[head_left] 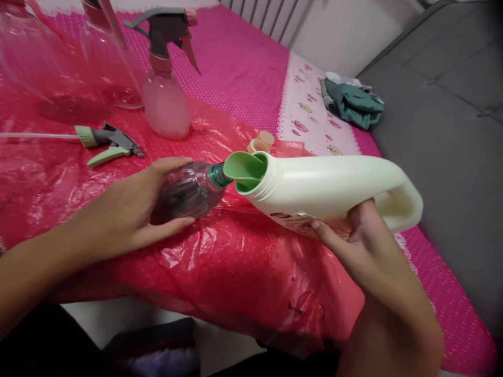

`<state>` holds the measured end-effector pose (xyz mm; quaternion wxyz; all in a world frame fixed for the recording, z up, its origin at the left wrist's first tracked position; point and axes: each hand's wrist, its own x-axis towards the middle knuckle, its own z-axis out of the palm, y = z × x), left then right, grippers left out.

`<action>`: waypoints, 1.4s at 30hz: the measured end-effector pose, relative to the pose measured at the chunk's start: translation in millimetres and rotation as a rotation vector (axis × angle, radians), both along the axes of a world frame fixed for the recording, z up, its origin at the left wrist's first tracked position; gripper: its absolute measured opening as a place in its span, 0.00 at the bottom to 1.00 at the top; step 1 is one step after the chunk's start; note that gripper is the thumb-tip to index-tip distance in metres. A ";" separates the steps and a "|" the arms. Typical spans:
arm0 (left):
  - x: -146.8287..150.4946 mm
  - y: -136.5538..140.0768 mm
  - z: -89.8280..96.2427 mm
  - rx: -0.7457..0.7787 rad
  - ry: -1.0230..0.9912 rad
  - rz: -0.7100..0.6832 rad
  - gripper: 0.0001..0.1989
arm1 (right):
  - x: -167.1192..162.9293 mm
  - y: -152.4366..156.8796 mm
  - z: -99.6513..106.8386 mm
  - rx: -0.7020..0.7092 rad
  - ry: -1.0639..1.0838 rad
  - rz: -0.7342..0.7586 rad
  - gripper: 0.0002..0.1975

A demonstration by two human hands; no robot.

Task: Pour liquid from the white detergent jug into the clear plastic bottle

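My left hand (pixel 157 204) is wrapped around a clear plastic bottle (pixel 190 191) with a green ring at its neck. In my right hand (pixel 361 235) is a cream detergent jug (pixel 326 180), tilted on its side with its handle to the right. A green pouring spout (pixel 245 167) sits in the jug's mouth, and its lip meets the bottle's opening. Whether liquid is flowing I cannot tell. Behind the jug's mouth lies a translucent yellowish cap (pixel 261 141).
A spray bottle with pinkish liquid (pixel 167 107) stands at the back, beside another clear spray bottle (pixel 110 68). A loose green-and-grey trigger sprayer (pixel 112 144) lies left on the red plastic sheet (pixel 236 256). Folded clothes (pixel 353 102) rest near the grey headboard (pixel 440 104).
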<state>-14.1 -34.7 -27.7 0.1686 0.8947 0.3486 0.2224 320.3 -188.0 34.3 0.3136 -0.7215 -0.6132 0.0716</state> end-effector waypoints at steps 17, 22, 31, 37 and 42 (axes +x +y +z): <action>0.6 -2.4 1.2 0.010 -0.022 -0.014 0.41 | -0.7 0.9 0.3 -0.004 -0.019 0.021 0.27; 0.5 -2.5 1.8 0.017 -0.027 -0.029 0.40 | -3.2 3.7 -1.5 0.018 -0.041 0.015 0.29; 0.9 -2.9 0.6 -0.046 -0.006 0.001 0.42 | -4.0 1.3 -0.5 0.002 -0.051 -0.002 0.26; 2.4 -1.7 0.8 -0.020 -0.021 -0.006 0.41 | -1.0 0.8 -1.5 0.014 -0.021 0.016 0.23; 1.2 -1.3 -0.8 0.014 0.001 0.008 0.42 | 0.0 0.5 -2.0 0.029 0.001 0.043 0.22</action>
